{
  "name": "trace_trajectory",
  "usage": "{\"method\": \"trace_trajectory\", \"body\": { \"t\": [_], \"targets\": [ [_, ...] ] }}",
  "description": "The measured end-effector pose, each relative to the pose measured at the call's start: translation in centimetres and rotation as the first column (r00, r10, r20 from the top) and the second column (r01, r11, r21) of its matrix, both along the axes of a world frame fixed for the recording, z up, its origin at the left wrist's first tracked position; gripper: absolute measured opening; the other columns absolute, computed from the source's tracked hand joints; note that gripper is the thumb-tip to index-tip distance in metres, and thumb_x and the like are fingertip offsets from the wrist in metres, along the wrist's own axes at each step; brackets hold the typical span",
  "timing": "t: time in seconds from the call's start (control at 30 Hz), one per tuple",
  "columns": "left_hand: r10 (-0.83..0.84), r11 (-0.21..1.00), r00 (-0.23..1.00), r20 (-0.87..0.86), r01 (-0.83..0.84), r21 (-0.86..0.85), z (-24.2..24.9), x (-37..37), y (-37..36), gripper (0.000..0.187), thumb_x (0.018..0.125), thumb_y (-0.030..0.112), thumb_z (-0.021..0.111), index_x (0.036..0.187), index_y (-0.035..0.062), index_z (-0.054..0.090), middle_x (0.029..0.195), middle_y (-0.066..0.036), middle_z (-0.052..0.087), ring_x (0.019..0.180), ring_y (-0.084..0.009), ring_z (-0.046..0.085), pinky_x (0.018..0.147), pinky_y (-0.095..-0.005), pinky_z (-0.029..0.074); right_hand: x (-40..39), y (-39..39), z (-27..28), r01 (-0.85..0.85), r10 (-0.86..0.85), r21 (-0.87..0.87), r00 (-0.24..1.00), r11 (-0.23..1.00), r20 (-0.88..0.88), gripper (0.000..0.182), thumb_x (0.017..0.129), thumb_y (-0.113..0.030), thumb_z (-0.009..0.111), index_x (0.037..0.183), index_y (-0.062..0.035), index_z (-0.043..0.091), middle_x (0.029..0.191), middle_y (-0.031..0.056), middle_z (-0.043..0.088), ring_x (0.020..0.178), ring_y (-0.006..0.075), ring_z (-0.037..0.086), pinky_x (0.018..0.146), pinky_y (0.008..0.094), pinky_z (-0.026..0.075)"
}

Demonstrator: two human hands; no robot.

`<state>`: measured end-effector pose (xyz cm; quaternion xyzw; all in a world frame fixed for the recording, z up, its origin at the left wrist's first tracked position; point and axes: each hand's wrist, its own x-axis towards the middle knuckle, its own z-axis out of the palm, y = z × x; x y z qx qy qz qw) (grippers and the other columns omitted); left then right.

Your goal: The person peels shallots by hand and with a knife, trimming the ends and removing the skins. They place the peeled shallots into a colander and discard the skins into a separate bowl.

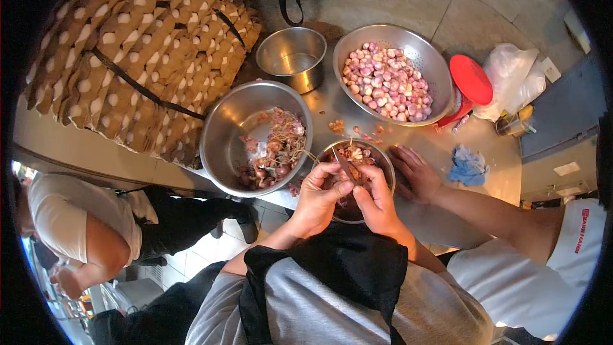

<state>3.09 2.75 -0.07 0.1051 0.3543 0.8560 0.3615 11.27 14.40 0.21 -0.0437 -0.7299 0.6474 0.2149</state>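
Note:
A small knife points up and away between my hands, above a metal bowl that holds shallot peelings. My right hand is closed around the knife's lower end. Pinched fingers of my left hand meet the blade from the other side; whatever they grip is too small or hidden to name. To the left, a large metal pot holds unpeeled shallots with dry skins and stringy roots. Peeled shallots fill a metal colander at the back.
An inner-lit metal pot stands behind. Stacked egg trays tower at left. A co-worker's hand rests on the steel table beside the bowl. A blue cloth, red lid and plastic bag lie right. Another person stands left.

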Motion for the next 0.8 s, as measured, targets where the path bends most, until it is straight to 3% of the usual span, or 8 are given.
{"method": "trace_trajectory", "body": {
  "t": [0.07, 0.17, 0.2, 0.3, 0.43, 0.53, 0.63, 0.8],
  "targets": [
    [-0.001, 0.999, 0.999, -0.033, 0.000, -0.033, 0.1, -0.1, 0.0, 0.032, 0.075, -0.003, 0.064, 0.103, 0.0093, 0.056, 0.098, -0.001, 0.057, 0.092, -0.0109, 0.054, 0.082, -0.0254, 0.044, 0.0, 0.2, 0.1, -0.001, 0.003, -0.027, 0.999, 1.000, 0.053, 0.033, 0.090, -0.019, 0.048, 0.115, 0.0000, 0.040, 0.098, 0.0088, 0.051, 0.083, 0.0148, 0.051, 0.074, 0.0246, 0.041],
    [-0.044, 0.995, 0.997, -0.068, 0.038, -0.092, 0.9, -0.4, 0.1, 0.036, 0.078, 0.000, 0.061, 0.111, 0.0087, 0.051, 0.099, -0.002, 0.057, 0.095, -0.0115, 0.053, 0.080, -0.0256, 0.044, 0.0, 0.9, 0.8, -0.144, 0.214, -0.602, 0.976, 0.785, 0.045, 0.026, 0.091, -0.020, 0.046, 0.111, -0.0035, 0.040, 0.076, 0.0025, 0.047, 0.056, 0.0069, 0.041, 0.049, 0.0187, 0.034],
    [-0.080, 0.993, 0.996, -0.042, 0.076, -0.094, 1.1, -0.6, 0.0, 0.037, 0.079, 0.001, 0.060, 0.114, 0.0081, 0.050, 0.101, -0.002, 0.057, 0.097, -0.0119, 0.053, 0.081, -0.0262, 0.044, -0.1, 0.9, 1.6, -0.161, 0.247, -0.690, 0.969, 0.706, 0.027, 0.020, 0.093, -0.021, 0.042, 0.108, -0.0082, 0.039, 0.060, -0.0026, 0.037, 0.044, 0.0026, 0.028, 0.038, 0.0172, 0.022],
    [-0.105, 0.990, 0.994, 0.027, 0.107, -0.096, 2.1, -1.0, 0.2, 0.036, 0.084, 0.003, 0.055, 0.118, 0.0048, 0.046, 0.108, -0.005, 0.055, 0.102, -0.0145, 0.052, 0.088, -0.0302, 0.044, 0.1, 1.8, 2.3, -0.197, 0.340, -0.809, 0.941, 0.554, 0.003, 0.017, 0.094, -0.021, 0.038, 0.107, -0.0112, 0.040, 0.054, -0.0035, 0.032, 0.042, 0.0038, 0.028, 0.037, 0.0172, 0.023],
    [-0.052, 0.976, 0.999, 0.009, 0.052, -0.210, 2.3, -0.9, 0.5, 0.034, 0.085, 0.004, 0.054, 0.117, 0.0042, 0.046, 0.107, -0.004, 0.055, 0.100, -0.0145, 0.053, 0.089, -0.0307, 0.044, 0.0, 1.4, 1.9, -0.131, 0.282, -0.750, 0.956, 0.648, 0.076, 0.022, 0.094, -0.021, 0.038, 0.114, -0.0119, 0.038, 0.055, -0.0038, 0.032, 0.042, 0.0034, 0.027, 0.037, 0.0167, 0.022],
    [-0.056, 0.945, 0.978, -0.203, -0.014, -0.325, 1.5, -0.9, 0.4, 0.030, 0.085, 0.006, 0.054, 0.114, 0.0035, 0.049, 0.104, -0.004, 0.056, 0.098, -0.0132, 0.054, 0.088, -0.0286, 0.043, -0.6, 0.6, 0.7, -0.112, 0.175, -0.472, 0.980, 0.874, 0.092, 0.028, 0.092, -0.029, 0.041, 0.115, -0.0137, 0.036, 0.051, -0.0021, 0.031, 0.038, 0.0048, 0.026, 0.035, 0.0182, 0.022],
    [-0.084, 0.928, 0.957, -0.276, -0.025, -0.371, 1.6, -0.9, 0.3, 0.026, 0.085, 0.008, 0.055, 0.111, 0.0027, 0.051, 0.103, -0.005, 0.057, 0.095, -0.0123, 0.054, 0.086, -0.0266, 0.043, -0.1, 1.2, 1.5, -0.140, 0.279, -0.627, 0.952, 0.767, 0.128, 0.029, 0.092, -0.027, 0.042, 0.117, -0.0139, 0.036, 0.052, -0.0027, 0.031, 0.039, 0.0047, 0.026, 0.036, 0.0181, 0.022],
    [-0.133, 0.958, 0.974, -0.181, 0.079, -0.275, 2.2, -1.1, -0.1, 0.028, 0.086, 0.010, 0.054, 0.114, 0.0047, 0.050, 0.108, -0.005, 0.056, 0.098, -0.0110, 0.052, 0.084, -0.0267, 0.044, 0.1, 2.9, 1.5, -0.007, 0.158, -0.696, 0.976, 0.718, 0.153, 0.026, 0.092, -0.022, 0.043, 0.115, -0.0129, 0.037, 0.058, -0.0053, 0.032, 0.046, 0.0040, 0.030, 0.040, 0.0176, 0.022]
  ]
}}
